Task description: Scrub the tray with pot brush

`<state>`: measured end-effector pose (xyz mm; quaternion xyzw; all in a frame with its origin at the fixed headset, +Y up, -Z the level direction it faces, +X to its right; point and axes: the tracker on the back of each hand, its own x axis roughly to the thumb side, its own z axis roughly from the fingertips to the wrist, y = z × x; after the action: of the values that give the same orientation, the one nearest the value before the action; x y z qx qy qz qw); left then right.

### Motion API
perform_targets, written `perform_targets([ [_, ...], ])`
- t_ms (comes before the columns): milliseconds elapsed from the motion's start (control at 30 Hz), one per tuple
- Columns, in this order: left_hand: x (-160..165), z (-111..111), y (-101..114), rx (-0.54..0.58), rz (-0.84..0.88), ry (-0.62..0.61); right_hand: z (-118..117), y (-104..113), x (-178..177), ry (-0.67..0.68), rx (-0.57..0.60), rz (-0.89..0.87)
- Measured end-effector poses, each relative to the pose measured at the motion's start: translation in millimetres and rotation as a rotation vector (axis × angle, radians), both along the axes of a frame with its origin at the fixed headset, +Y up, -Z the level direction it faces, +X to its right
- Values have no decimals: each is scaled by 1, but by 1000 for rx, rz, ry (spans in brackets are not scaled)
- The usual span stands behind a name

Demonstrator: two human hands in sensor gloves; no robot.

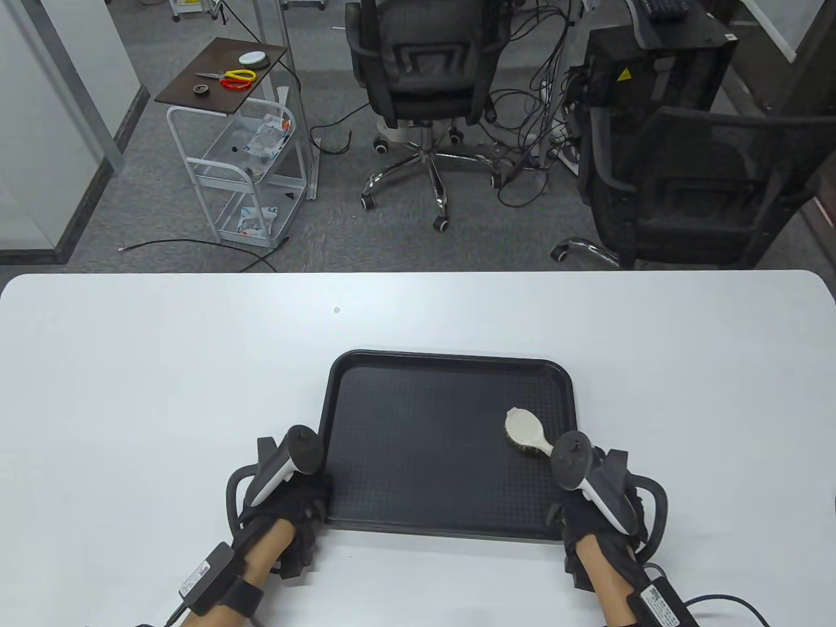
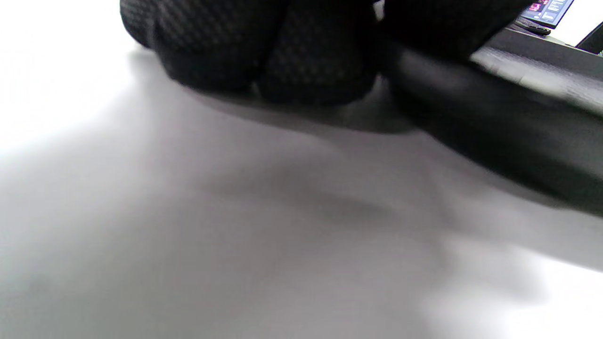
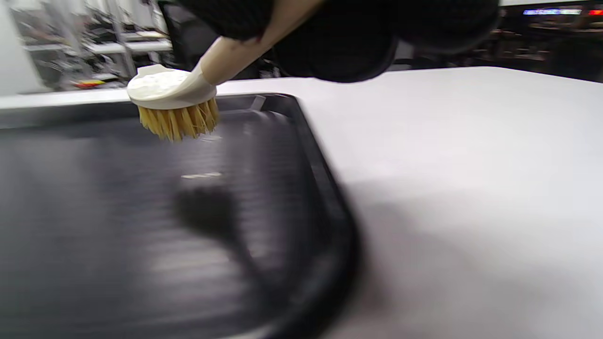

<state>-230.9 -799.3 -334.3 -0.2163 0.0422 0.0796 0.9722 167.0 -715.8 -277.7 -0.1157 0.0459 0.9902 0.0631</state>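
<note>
A black plastic tray point(image 1: 366, 372) lies on the white table near its front edge. My right hand point(image 1: 591, 496) grips the handle of a cream pot brush point(image 1: 524, 430) with yellow bristles. The brush head point(image 3: 172, 101) hangs just above the tray floor point(image 3: 94, 226) near the tray's right side, casting a shadow below it. My left hand point(image 1: 304, 499) holds the tray's near left corner. In the left wrist view its curled gloved fingers point(image 2: 264, 52) rest on the table beside the tray rim point(image 2: 494, 122), with the thumb side over the rim.
The white table point(image 1: 163, 366) stretches wide to the left, right and behind the tray. Beyond its far edge stand two black office chairs point(image 1: 424, 72), a white wire cart point(image 1: 248, 163) and loose cables on the floor.
</note>
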Motion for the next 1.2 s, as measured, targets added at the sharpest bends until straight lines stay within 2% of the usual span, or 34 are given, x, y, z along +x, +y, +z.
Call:
perform_targets([
  [100, 0, 0, 0, 0, 1, 0, -1, 2, -46, 107, 36, -12],
  [367, 0, 0, 0, 0, 1, -1, -8, -14, -150, 293, -6, -89],
  [533, 0, 0, 0, 0, 1, -2, -8, -26, -189, 365, -38, -63],
  [633, 0, 0, 0, 0, 2, -2, -7, -29, -194, 371, -30, -61],
  [800, 0, 0, 0, -1, 2, -2, -4, -36, -178, 354, -43, -88],
  [933, 0, 0, 0, 0, 1, -2, 2, -39, -140, 304, -58, -114],
  [1200, 0, 0, 0, -1, 2, -1, 21, -39, -12, 79, -116, -204],
])
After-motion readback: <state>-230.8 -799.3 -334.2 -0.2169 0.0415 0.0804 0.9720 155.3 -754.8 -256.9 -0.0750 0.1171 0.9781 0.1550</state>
